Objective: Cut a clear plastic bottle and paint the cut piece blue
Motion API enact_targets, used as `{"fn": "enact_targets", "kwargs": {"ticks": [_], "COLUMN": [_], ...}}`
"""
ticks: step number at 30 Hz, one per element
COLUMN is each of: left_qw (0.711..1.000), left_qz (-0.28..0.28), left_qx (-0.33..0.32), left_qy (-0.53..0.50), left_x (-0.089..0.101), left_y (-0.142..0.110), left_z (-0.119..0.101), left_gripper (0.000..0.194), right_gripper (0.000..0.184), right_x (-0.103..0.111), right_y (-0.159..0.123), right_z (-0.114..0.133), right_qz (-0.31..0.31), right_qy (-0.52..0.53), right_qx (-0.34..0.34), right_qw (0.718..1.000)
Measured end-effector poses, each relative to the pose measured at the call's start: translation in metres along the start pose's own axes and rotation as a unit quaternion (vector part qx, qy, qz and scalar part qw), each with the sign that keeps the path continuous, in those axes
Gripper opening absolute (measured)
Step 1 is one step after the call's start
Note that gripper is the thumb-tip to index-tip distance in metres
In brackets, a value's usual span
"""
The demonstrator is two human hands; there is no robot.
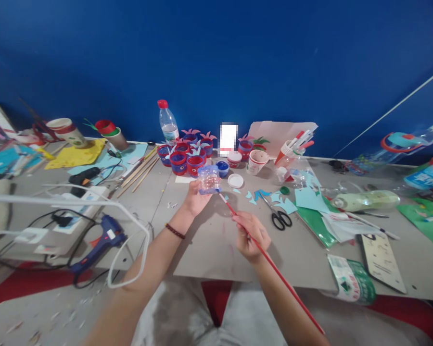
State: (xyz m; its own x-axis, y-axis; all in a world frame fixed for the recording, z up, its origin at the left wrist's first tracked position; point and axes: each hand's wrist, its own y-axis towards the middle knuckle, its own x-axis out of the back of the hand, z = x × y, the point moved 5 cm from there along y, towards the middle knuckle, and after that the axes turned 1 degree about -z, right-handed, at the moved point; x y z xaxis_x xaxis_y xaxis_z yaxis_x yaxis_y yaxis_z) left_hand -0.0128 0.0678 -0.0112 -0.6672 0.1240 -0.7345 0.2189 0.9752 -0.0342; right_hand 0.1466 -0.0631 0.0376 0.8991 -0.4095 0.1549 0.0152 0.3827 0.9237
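My left hand [198, 199] grips a short cut piece of clear plastic bottle [209, 179] with blue paint along its edges. In my right hand [251, 235] is a long red-handled paintbrush [274, 269], pinched near its front end. The brush tip touches or nearly touches the lower right edge of the bottle piece. Just behind it stands an open jar of blue paint [222, 168], with a white lid [235, 180] lying beside it. Several cups painted blue and red [179, 163] stand grouped at the back, some with paper leaves.
Scissors [281, 220] and blue paper scraps [288, 205] lie to the right. A clear bottle with a red cap [168, 122] stands by the blue wall. At left are a blue glue gun [103, 242], a white power strip [72, 216] and loose cables. Thin wooden sticks [139, 175] lie nearby.
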Motion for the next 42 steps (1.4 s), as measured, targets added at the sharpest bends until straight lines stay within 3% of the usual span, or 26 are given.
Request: {"fn": "enact_targets", "kwargs": {"ticks": [7, 16, 34, 37, 42], "left_qw": [1.000, 0.998, 0.999, 0.998, 0.993], "left_qz": [-0.006, -0.021, -0.043, -0.062, -0.104], "left_qx": [-0.004, 0.024, -0.005, 0.001, 0.005], "left_qy": [-0.005, -0.056, 0.023, 0.030, 0.048], "left_x": [0.002, 0.000, 0.002, 0.004, 0.011], "left_y": [0.000, 0.000, 0.001, 0.004, 0.007], "left_z": [0.001, 0.001, -0.001, -0.001, 0.000], "left_gripper": [0.038, 0.045, 0.042, 0.039, 0.032], "right_gripper": [0.025, 0.025, 0.023, 0.020, 0.017], "right_x": [-0.004, 0.002, 0.000, 0.004, 0.007], "right_y": [0.002, 0.003, 0.004, 0.005, -0.007], "right_z": [0.001, 0.000, 0.003, 0.001, -0.018], "right_qz": [0.030, 0.000, 0.001, -0.021, -0.063], "right_qy": [0.015, -0.016, -0.002, -0.004, 0.033], "right_qx": [-0.021, -0.024, -0.013, -0.048, -0.187], "right_qw": [0.999, 1.000, 1.000, 0.999, 0.980]}}
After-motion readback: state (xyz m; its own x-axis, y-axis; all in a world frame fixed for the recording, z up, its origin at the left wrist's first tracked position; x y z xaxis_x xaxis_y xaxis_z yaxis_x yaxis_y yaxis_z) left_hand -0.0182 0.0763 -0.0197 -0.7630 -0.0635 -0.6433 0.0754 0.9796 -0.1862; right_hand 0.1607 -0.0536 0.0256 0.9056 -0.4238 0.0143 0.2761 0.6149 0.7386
